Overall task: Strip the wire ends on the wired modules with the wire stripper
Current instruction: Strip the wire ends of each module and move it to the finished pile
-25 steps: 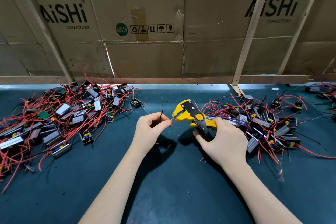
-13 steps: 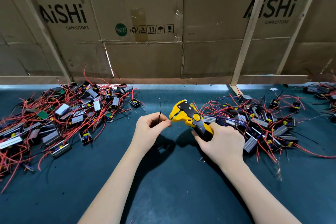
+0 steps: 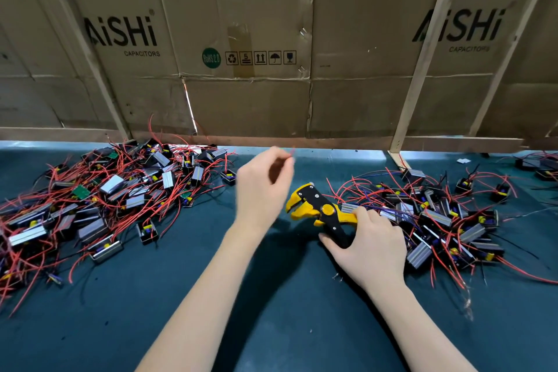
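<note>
Fingers [image 3: 367, 220] of my right hand [image 3: 373, 246] wrap the wire stripper [image 3: 320, 210], its open mouth pointing left; left hand [image 3: 262, 187] fingers loosely curled, blurred, nearer left module pile [image 3: 120, 187].

yellow-black wire stripper [image 3: 321, 211], jaws open, held

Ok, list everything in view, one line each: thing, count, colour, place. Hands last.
wired modules, left pile: many, grey and black with red wires, table left.
wired modules, right pile: many, same colours, table right.
wire stripper: one, yellow and black, centre, in the right hand.
table: one, dark teal.
cardboard boxes: several, brown, behind the table.
wooden slats: several, pale, against the boxes.
left hand: raised, blurred.
right hand: gripping the stripper handles.
</note>
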The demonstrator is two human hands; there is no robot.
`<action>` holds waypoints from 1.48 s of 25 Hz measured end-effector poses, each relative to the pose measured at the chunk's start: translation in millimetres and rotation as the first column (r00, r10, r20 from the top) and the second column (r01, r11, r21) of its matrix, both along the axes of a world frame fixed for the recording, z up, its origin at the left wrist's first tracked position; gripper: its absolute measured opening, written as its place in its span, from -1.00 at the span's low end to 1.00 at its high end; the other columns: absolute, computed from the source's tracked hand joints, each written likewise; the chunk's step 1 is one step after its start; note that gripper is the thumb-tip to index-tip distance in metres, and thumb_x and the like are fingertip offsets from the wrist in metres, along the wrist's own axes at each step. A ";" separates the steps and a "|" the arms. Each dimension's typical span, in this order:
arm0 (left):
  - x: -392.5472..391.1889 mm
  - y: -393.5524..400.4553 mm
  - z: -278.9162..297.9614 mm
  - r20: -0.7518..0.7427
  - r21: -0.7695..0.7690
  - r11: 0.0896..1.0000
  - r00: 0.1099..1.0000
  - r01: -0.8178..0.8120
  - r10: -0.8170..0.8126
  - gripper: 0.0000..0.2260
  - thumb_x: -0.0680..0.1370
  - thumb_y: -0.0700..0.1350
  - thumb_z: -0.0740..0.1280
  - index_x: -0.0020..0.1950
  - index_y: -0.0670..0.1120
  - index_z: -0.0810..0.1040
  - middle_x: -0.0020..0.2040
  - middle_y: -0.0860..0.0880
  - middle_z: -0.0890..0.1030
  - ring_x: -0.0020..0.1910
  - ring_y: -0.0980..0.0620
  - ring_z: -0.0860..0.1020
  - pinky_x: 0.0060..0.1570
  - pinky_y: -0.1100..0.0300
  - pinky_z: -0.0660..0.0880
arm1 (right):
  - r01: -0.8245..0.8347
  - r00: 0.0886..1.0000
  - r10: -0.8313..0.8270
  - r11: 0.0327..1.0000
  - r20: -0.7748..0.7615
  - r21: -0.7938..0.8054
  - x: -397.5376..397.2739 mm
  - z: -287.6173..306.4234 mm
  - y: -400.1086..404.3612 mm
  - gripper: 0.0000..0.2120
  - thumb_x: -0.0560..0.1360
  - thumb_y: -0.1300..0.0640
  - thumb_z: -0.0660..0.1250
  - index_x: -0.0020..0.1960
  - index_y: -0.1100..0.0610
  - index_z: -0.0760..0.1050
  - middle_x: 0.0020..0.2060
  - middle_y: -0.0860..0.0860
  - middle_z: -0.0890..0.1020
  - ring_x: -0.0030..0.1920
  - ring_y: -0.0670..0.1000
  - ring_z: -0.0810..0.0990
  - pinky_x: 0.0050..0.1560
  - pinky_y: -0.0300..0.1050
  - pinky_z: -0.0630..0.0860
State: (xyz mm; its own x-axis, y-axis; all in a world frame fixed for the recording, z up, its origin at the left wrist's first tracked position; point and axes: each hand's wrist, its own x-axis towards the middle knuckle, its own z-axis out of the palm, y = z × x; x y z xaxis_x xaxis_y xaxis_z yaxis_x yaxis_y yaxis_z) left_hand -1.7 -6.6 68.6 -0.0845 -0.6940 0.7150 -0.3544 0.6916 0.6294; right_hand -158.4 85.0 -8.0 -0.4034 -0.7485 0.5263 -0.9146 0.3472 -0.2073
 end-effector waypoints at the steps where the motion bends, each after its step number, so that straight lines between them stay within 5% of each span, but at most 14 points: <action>1: -22.8 3.3 12.7 -0.039 0.038 0.991 0.991 0.129 -0.128 -0.93 0.55 -0.17 0.34 -0.12 -0.11 0.58 -0.33 0.02 0.58 -0.34 -0.02 0.57 -0.26 0.19 0.51 | -0.004 1.000 0.004 0.999 0.004 0.041 0.8 -0.4 -0.6 -0.37 0.28 -0.40 0.40 0.04 0.12 0.52 -0.14 0.05 0.61 -0.06 0.18 0.59 -0.08 0.03 0.42; 2: -46.3 9.2 23.3 -0.068 0.095 0.958 0.962 0.271 -0.265 -0.96 0.55 -0.19 0.34 -0.05 -0.13 0.59 -0.29 -0.02 0.61 -0.32 -0.02 0.61 -0.24 0.19 0.55 | -0.014 1.000 0.013 0.998 0.008 0.060 1.1 -0.9 -0.4 -0.36 0.29 -0.41 0.37 0.06 0.11 0.52 -0.11 0.05 0.61 -0.04 0.17 0.59 -0.06 0.03 0.43; 4: -83.6 23.8 40.1 -0.018 0.235 0.830 0.856 0.506 -0.517 -0.69 0.55 -0.19 0.38 0.29 -0.14 0.49 0.05 -0.08 0.66 -0.12 0.03 0.66 0.00 0.11 0.59 | -0.031 0.999 0.029 0.998 0.037 0.054 0.9 -0.7 1.4 -0.36 0.29 -0.43 0.34 0.07 0.09 0.51 -0.11 0.05 0.61 -0.03 0.17 0.59 -0.05 0.03 0.43; 7: -89.2 25.5 34.5 0.137 0.359 0.717 0.727 0.597 -0.673 -0.25 0.51 -0.10 0.45 0.58 0.03 0.09 0.46 -0.01 0.40 0.13 0.14 0.59 0.19 0.15 0.52 | -0.008 0.998 0.004 0.998 0.056 0.070 -1.6 -0.2 3.1 -0.37 0.29 -0.47 0.28 0.06 0.04 0.47 -0.09 0.01 0.60 0.02 0.13 0.59 -0.01 0.02 0.42; 10: -39.2 -1.8 22.6 0.084 0.302 0.819 0.842 0.488 -0.533 -0.39 0.51 -0.16 0.44 0.50 0.01 0.27 0.37 0.02 0.46 0.03 0.13 0.61 0.16 0.18 0.49 | -0.032 0.999 0.030 0.999 0.037 0.041 -2.4 -0.7 1.8 -0.39 0.29 -0.45 0.32 0.02 0.06 0.49 -0.12 0.02 0.61 -0.03 0.15 0.60 -0.07 0.02 0.42; 14: 50.6 -60.8 6.7 -0.007 0.264 0.962 0.998 -0.064 0.069 -0.58 0.50 -0.32 0.34 0.34 -0.11 0.44 0.25 -0.06 0.54 -0.16 0.07 0.54 -0.02 0.19 0.45 | -0.067 0.997 0.065 0.996 0.038 0.066 2.6 -2.2 -1.6 -0.35 0.30 -0.47 0.29 0.11 0.04 0.49 -0.04 -0.05 0.60 0.01 0.10 0.58 -0.06 -0.01 0.37; 17: 95.9 -104.3 -15.8 0.217 0.259 0.873 0.905 -0.414 0.365 -0.68 0.51 -0.24 0.32 0.26 -0.17 0.45 0.21 -0.14 0.52 -0.04 -0.11 0.53 0.00 0.08 0.42 | -0.062 0.998 0.060 0.990 0.022 0.127 3.6 -2.0 -1.0 -0.34 0.31 -0.51 0.20 0.13 0.00 0.45 0.00 -0.10 0.57 0.05 0.04 0.55 -0.02 -0.03 0.34; 21: 112.2 -122.9 -53.8 0.590 0.218 0.770 0.709 -0.600 0.386 -0.63 0.54 -0.07 0.39 0.22 -0.26 0.41 0.18 -0.25 0.50 0.14 -0.29 0.50 -0.04 -0.10 0.46 | -0.067 0.996 0.060 0.994 0.073 0.089 2.6 0.0 2.4 -0.37 0.31 -0.48 0.26 0.08 0.02 0.47 -0.06 -0.08 0.58 0.00 0.07 0.57 -0.04 -0.02 0.36; 24: 108.2 -125.6 -65.4 0.572 0.115 0.791 0.691 -0.600 0.441 -0.76 0.54 -0.08 0.38 0.10 -0.22 0.54 0.06 -0.20 0.60 0.08 -0.24 0.55 -0.05 -0.06 0.49 | -0.052 0.996 0.047 0.997 0.081 0.056 -1.3 -0.1 3.3 -0.41 0.31 -0.46 0.31 0.01 0.04 0.47 -0.13 -0.05 0.57 -0.05 0.10 0.58 -0.07 -0.01 0.38; 27: 97.6 -119.2 -53.1 0.197 0.351 0.820 0.892 -0.452 0.407 -0.87 0.50 -0.09 0.41 -0.04 -0.14 0.63 -0.10 -0.09 0.66 -0.02 -0.13 0.60 -0.04 0.08 0.47 | -0.047 0.998 0.046 0.998 0.050 0.028 -2.9 -0.6 0.6 -0.40 0.29 -0.42 0.37 -0.01 0.08 0.50 -0.17 -0.01 0.58 -0.09 0.14 0.59 -0.10 0.01 0.39; 29: 86.0 -102.3 -41.5 -0.078 0.422 0.861 0.934 -0.285 0.347 -0.93 0.48 -0.10 0.41 -0.12 -0.10 0.63 -0.21 -0.03 0.64 -0.09 -0.09 0.61 -0.02 0.10 0.46 | -0.046 0.998 0.045 0.999 0.037 0.024 -2.8 -0.6 -1.0 -0.38 0.29 -0.42 0.36 0.04 0.08 0.52 -0.15 -0.01 0.60 -0.07 0.13 0.59 -0.09 0.00 0.39; 31: 73.1 -75.8 -35.4 -0.195 0.423 0.895 0.950 -0.142 0.243 -0.94 0.46 -0.08 0.39 -0.14 -0.06 0.61 -0.25 -0.01 0.63 -0.17 -0.04 0.59 -0.03 0.11 0.46 | -0.036 0.999 0.034 0.998 0.039 0.054 -2.1 -0.6 -1.1 -0.36 0.30 -0.45 0.31 0.11 0.05 0.51 -0.09 -0.05 0.60 -0.01 0.09 0.58 -0.05 -0.01 0.37; 34: 53.5 -40.4 -42.4 0.140 0.418 0.908 0.989 -0.022 -0.040 -0.95 0.45 -0.09 0.45 -0.21 0.00 0.62 -0.30 0.03 0.65 -0.27 0.05 0.58 -0.14 0.17 0.45 | -0.017 0.999 0.013 0.997 0.052 0.070 -4.5 -0.5 0.9 -0.35 0.31 -0.47 0.27 0.12 0.02 0.48 -0.08 -0.06 0.59 0.02 0.07 0.57 -0.03 -0.02 0.36; 37: 39.8 -15.6 -50.3 0.405 0.430 0.903 0.899 -0.025 -0.168 -0.81 0.41 0.05 0.49 -0.24 0.02 0.52 -0.43 0.07 0.58 -0.35 0.05 0.53 -0.22 0.12 0.46 | 0.023 0.997 -0.027 0.998 0.072 0.055 -8.1 1.2 2.0 -0.38 0.31 -0.44 0.32 0.04 0.07 0.48 -0.11 -0.02 0.59 -0.01 0.12 0.58 -0.05 0.00 0.38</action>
